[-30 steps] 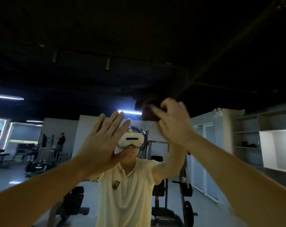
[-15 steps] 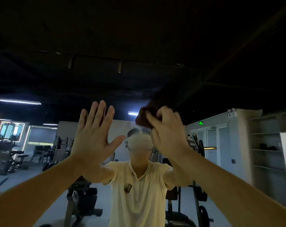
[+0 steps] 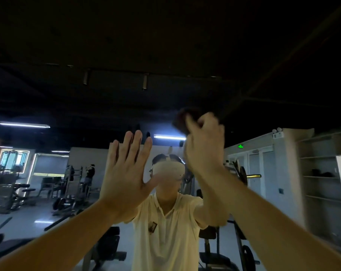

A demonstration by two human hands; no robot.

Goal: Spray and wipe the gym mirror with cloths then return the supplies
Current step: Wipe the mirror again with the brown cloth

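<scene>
Mirror (image 3: 165,45) fills the view, reflecting the gym and a person in a cream shirt. Left hand (image 3: 126,173) lies flat against the glass, fingers straight and spread, holding nothing; it has shifted slightly rightward since half a second ago. Right hand (image 3: 204,149) grips a dark cloth (image 3: 182,120) against the glass, now higher than before.
</scene>
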